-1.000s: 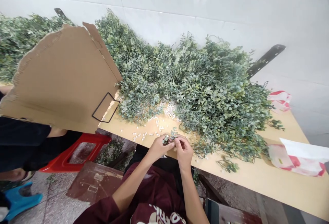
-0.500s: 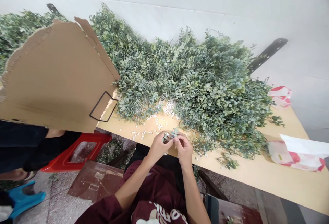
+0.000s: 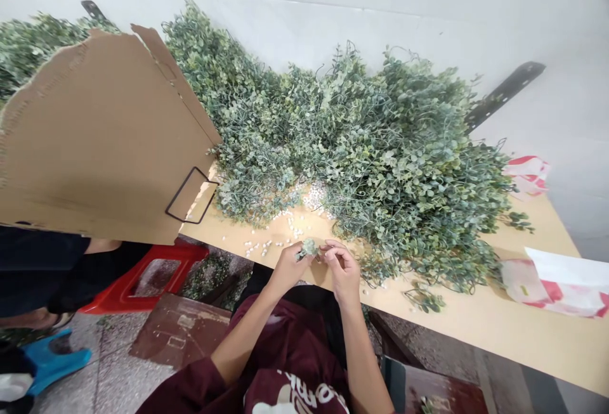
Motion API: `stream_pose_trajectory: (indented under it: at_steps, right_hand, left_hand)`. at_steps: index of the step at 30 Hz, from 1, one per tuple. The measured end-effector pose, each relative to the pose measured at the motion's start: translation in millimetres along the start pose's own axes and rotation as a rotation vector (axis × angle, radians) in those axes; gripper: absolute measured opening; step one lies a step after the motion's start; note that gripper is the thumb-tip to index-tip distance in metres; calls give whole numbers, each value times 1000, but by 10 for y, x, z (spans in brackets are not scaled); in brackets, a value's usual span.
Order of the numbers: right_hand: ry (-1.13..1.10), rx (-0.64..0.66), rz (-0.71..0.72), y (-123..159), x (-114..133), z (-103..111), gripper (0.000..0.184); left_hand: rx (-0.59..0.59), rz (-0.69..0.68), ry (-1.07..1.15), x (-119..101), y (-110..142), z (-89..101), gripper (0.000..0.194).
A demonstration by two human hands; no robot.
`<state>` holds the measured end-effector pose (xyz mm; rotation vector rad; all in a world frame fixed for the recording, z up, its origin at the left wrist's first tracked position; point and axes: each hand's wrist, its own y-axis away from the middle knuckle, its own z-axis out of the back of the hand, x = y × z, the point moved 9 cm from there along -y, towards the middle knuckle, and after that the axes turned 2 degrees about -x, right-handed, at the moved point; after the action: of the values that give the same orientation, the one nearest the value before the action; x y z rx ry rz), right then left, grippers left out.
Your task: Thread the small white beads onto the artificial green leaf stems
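Note:
Over the table's front edge, my left hand [image 3: 288, 268] is closed on a small sprig of green artificial leaves [image 3: 309, 248], which pokes up past the fingertips. Just to its right, my right hand [image 3: 343, 269] has thumb and fingers pinched together beside the sprig. Whatever lies between those fingertips is too small to make out. Beyond both hands, small white beads [image 3: 314, 197] lie scattered on the wooden tabletop [image 3: 514, 328]. A large heap of the same leafy greenery [image 3: 380, 167] spreads along the wall side.
A big cardboard sheet [image 3: 104, 141] stands at the left, with a black wire frame [image 3: 193, 195] at its corner. A person's dark sleeve [image 3: 38, 268] shows behind it. Red-and-white plastic bags [image 3: 556, 287] lie at the right. A red stool [image 3: 143, 278] stands below.
My hands have moved slightly apart. The leafy sprig has shifted left and now sits at my left fingertips. The view has shifted a little.

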<state>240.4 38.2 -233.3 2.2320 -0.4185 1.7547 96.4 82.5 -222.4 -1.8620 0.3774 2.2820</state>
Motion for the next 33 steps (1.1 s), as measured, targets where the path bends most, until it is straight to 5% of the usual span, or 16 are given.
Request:
stream_pose_trajectory:
  at_steps: [13,22,33]
  right_hand:
    - [-182,130,-34,59,-15,-74,32]
    - [-351,131,-24,60,35,-49,30]
    - [-117,155,-72,51,-5,-176,20]
  left_hand:
    - [5,65,-59,-75,-70,-53,17]
    - [-36,108,135,13,-63,-49,26]
    - [-169,95,411,162,-65,77,37]
